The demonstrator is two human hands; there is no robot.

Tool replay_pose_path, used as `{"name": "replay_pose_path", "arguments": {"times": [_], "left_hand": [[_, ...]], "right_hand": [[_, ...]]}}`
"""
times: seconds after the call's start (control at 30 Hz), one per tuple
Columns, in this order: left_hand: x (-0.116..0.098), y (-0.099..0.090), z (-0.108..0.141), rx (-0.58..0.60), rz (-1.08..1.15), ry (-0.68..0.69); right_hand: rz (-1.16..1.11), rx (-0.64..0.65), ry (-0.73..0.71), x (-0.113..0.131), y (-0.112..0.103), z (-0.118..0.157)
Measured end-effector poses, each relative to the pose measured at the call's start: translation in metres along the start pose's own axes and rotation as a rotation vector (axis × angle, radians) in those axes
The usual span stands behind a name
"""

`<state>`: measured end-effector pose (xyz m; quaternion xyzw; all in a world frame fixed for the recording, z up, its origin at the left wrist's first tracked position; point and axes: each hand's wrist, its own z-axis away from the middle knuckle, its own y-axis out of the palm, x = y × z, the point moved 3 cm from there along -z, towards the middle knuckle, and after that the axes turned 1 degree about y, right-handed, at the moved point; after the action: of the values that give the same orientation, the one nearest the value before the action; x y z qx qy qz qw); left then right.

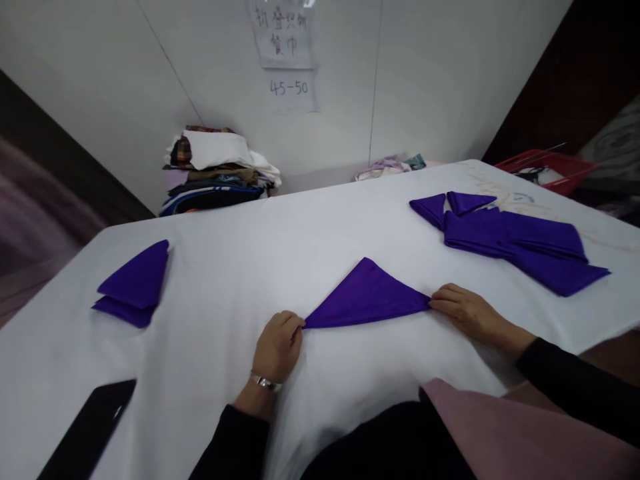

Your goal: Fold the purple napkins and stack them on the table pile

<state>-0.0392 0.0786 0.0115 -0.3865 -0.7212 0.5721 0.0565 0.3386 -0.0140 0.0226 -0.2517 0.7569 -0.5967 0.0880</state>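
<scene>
We have both hands pinched narrow on one purple cloth [367,297], which lies as a flat triangle on the white-covered bench [225,280], just in front of us. Our left hand [278,343] grips the left corner between thumb and fingers; our right hand [465,313] grips the right corner the same way. The long edge runs between the two hands and the peak points away from us. We wear one bracelet [265,382], on the left wrist.

Counting the rest, we see one folded purple piece [137,273] at the left of the bench, and near it, closer to us, one black slab [90,427]. At the right lies one purple group [515,233], with two small pointed pieces at its far left end; the longer ones overlap, so we cannot tell their number. Behind the bench we see one tall stack of clothes [215,167] and one low heap [383,167]. Two sheets of paper [284,33] hang on the wall, the lower one reading 45-50.

We see one container, a red basket [575,177] beyond the bench's far right corner, holding something white and some dark things we cannot make out.
</scene>
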Motion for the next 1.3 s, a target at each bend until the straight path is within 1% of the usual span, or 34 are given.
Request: {"name": "replay_pose_path", "arguments": {"times": [0.13,0.3,0.57,0.87,1.17,1.3], "left_hand": [[0.004,0.001,0.0,-0.005,-0.024,0.02],[0.01,0.001,0.0,0.013,0.008,-0.01],[0.017,0.002,0.003,-0.001,0.007,-0.022],[0.018,-0.001,0.001,0.012,0.01,-0.005],[0.02,-0.002,0.0,0.048,-0.005,-0.049],[0.021,-0.003,0.0,0.091,-0.022,-0.077]], "right_hand": [[-0.003,0.003,0.025,0.004,-0.001,-0.002],[-0.001,-0.008,0.047,0.006,-0.002,0.0],[-0.065,-0.017,0.066,0.009,-0.006,0.003],[-0.032,-0.032,0.09,0.003,0.002,0.008],[-0.054,-0.113,0.132,0.0,0.003,0.014],[-0.096,-0.134,0.168,-0.004,0.002,0.019]]}}
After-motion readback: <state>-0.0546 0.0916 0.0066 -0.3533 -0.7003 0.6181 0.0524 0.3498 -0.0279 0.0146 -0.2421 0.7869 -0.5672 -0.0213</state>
